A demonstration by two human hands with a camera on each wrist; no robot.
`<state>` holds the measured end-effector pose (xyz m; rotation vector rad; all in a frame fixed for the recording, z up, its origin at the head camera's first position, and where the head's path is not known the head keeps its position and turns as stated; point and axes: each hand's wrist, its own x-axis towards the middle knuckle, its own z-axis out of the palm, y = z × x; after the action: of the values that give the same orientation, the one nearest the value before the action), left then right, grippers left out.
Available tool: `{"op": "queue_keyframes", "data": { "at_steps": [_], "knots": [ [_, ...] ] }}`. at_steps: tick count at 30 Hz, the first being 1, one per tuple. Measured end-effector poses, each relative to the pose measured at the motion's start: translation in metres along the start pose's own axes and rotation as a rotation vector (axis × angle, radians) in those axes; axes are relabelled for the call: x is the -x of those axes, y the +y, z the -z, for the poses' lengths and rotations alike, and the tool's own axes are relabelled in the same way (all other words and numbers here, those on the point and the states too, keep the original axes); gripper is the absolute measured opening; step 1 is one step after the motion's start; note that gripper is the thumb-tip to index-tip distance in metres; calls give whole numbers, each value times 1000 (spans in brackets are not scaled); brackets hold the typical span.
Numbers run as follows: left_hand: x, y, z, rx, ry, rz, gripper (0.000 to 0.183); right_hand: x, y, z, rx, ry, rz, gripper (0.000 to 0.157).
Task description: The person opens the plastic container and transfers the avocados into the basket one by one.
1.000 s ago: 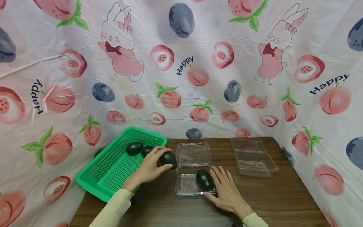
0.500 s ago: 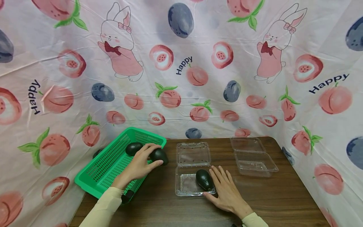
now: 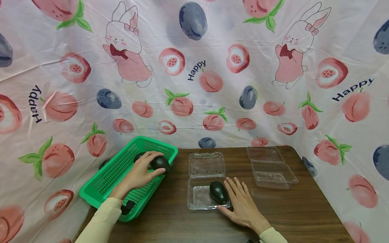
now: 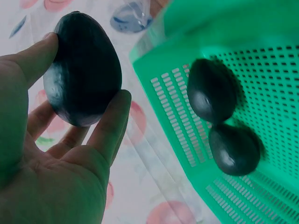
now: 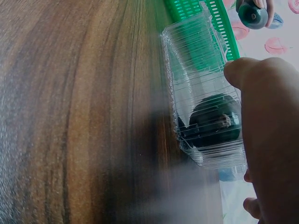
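Note:
My left hand (image 3: 138,173) holds a dark avocado (image 3: 160,163) between thumb and fingers, over the right side of the green plastic basket (image 3: 86,194). In the left wrist view, two more avocados, an upper one (image 4: 212,93) and a lower one (image 4: 234,149), lie inside the basket; the hand partly hides them in the head view. An open clear plastic clamshell box (image 3: 199,200) stands mid-table, with one avocado (image 3: 218,191) in the right part of its base. My right hand (image 3: 241,206) rests at that box's right edge, fingers extended, its thumb by the front rim.
A second open clear clamshell box (image 3: 270,175) stands at the back right of the wooden table (image 3: 291,209). Behind the table hangs a fruit-and-rabbit printed cloth (image 3: 212,40). A dark object (image 3: 104,164) is partly visible behind the basket's left side.
My left hand has moved left with its avocado, from beside the clear box to over the basket. The right hand and the avocado in the box have stayed in place.

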<state>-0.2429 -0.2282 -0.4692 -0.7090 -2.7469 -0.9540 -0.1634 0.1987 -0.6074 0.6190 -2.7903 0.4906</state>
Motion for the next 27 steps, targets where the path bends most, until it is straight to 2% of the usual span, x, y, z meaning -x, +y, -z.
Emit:
{"op": "queue_keyframes", "data": {
  "at_steps": [13, 27],
  "knots": [
    [-3, -27, 17, -77, -42, 71, 57, -7, 13, 2, -2, -3, 27, 98],
    [-4, -54, 23, -55, -113, 145, 60, -7, 13, 1, 3, 1, 34, 97]
  ]
}}
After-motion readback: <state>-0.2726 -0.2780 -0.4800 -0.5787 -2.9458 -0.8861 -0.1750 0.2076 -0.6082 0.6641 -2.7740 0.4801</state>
